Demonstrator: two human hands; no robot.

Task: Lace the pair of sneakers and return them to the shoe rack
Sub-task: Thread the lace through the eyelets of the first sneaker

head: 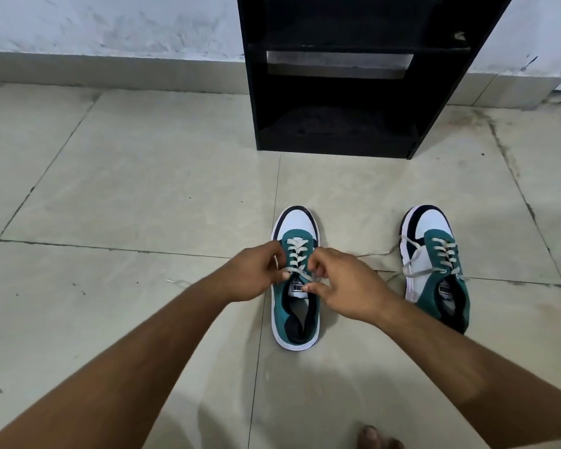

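Two teal, white and navy sneakers stand on the tiled floor, toes pointing toward the rack. The nearer sneaker [297, 222] sits in the middle with a grey-white lace [296, 254] crossed through its eyelets. My left hand [256, 275] pinches the lace end at the shoe's left side. My right hand [340, 286] pinches the other end at the tongue. The second sneaker [434, 264] stands apart to the right, laced, with loose lace ends trailing to its left. A black shoe rack [337, 92] stands against the wall straight ahead, its lower shelves bare.
Beige floor tiles [143, 189] with dark grout lines spread all around. A white scuffed wall [110, 24] with a grey skirting runs behind the rack. Bare toes [374, 437] show at the bottom edge.
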